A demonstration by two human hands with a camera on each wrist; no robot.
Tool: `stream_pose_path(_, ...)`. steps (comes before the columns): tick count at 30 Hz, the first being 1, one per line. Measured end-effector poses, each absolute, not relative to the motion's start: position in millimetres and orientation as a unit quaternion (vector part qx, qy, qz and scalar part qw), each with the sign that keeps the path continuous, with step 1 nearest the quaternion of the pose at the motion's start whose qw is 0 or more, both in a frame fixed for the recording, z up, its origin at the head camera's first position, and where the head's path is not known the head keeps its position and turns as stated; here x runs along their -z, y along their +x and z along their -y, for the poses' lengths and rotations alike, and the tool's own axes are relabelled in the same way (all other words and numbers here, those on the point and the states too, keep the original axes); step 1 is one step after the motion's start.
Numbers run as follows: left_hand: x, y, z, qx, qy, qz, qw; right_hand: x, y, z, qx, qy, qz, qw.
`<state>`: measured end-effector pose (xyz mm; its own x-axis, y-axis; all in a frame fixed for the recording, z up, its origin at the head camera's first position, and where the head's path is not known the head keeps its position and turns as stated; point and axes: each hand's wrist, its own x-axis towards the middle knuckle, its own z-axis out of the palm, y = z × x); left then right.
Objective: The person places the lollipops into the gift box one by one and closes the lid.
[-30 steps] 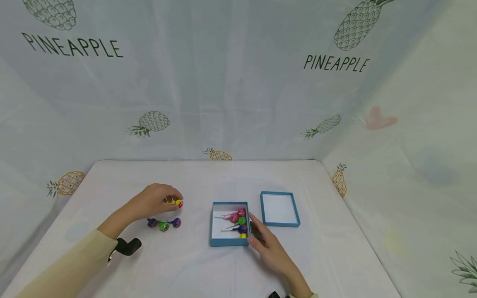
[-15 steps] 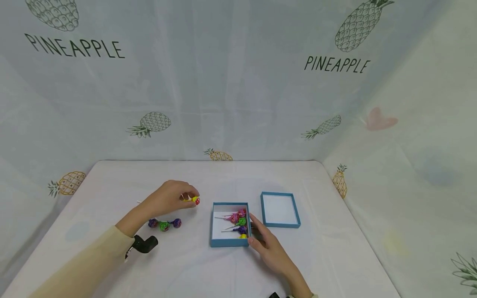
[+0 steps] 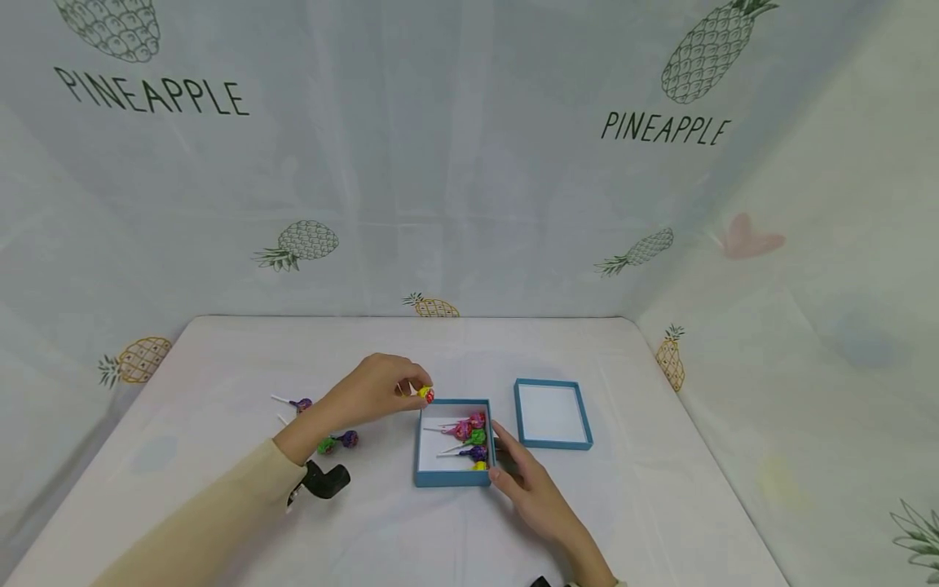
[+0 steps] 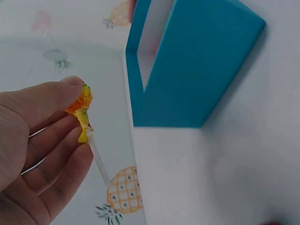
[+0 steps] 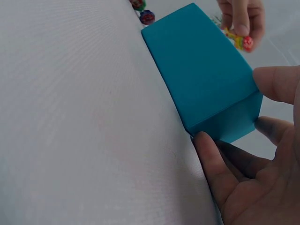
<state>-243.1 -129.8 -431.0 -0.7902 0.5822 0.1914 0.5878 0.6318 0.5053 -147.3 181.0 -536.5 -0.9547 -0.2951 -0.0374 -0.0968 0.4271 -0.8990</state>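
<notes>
**Lollipop pinched at the box's far left corner**

Your left hand [image 3: 370, 393] pinches a yellow-and-red lollipop [image 3: 426, 395] between thumb and fingertips. The candy head pokes out past your fingertips on the side toward the box, and in the left wrist view the white stick runs back down along your fingers [image 4: 56, 140]. The lollipop sits just off the far left corner of the blue box [image 3: 420, 444], above the rim and not inside it.

Your right hand [image 3: 530, 487] steadies the box from its near right corner. The thumb lies against the right wall and the fingers curl round the near corner, as the right wrist view shows with the thumb [image 5: 279, 83] above the corner and a finger [image 5: 213, 161] below it. So this hand grips the box.

Inside the box, several lollipops [image 3: 469, 438] lie along the right wall, pink, green, purple and yellow, with their sticks pointing left.

The lid [image 3: 553, 413] lies open side up just beside the box, on its right, on the white table [image 3: 660, 505].

To the left of your left forearm, more loose lollipops [image 3: 337, 441] lie on the table: a green and a purple one close together, another purple one farther back.
</notes>
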Motion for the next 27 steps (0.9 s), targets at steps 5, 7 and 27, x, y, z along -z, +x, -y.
stream_pose_path(5, 431.2, -242.6, 108.7, 0.288, -0.332, 0.898, 0.008, 535.6, -147.1, -181.1, 0.523, -0.116, -0.839, 0.095)
stream_pose_path(7, 431.5, -241.6, 100.5, 0.291, -0.337, 0.895, 0.01, 535.3, -147.2, -181.0, 0.524, -0.116, -0.839, 0.095)
stream_pose_path(27, 463.1, -231.0, 57.2, 0.292, -0.346, 0.89, -0.049, 536.2, -147.6, -183.5, 0.534, -0.135, -0.828, 0.099)
